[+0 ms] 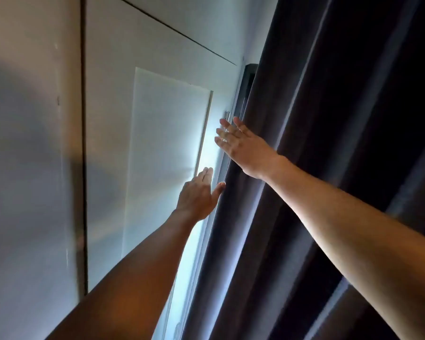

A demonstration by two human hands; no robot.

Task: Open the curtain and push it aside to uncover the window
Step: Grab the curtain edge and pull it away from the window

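Observation:
A dark grey curtain (304,168) hangs in heavy folds over the right half of the view. Along its left edge a narrow bright strip of window (189,261) lets light in. My left hand (199,195) is flat with fingers extended, its thumb touching the curtain's left edge. My right hand (241,146) is higher up, fingers spread, in front of the same edge near the window frame. Neither hand holds the fabric.
A pale wall (157,119) with a lighter rectangular panel fills the middle. A dark vertical seam (84,143) separates another wall panel on the left. A dark fixture (249,74) sits at the curtain's upper edge.

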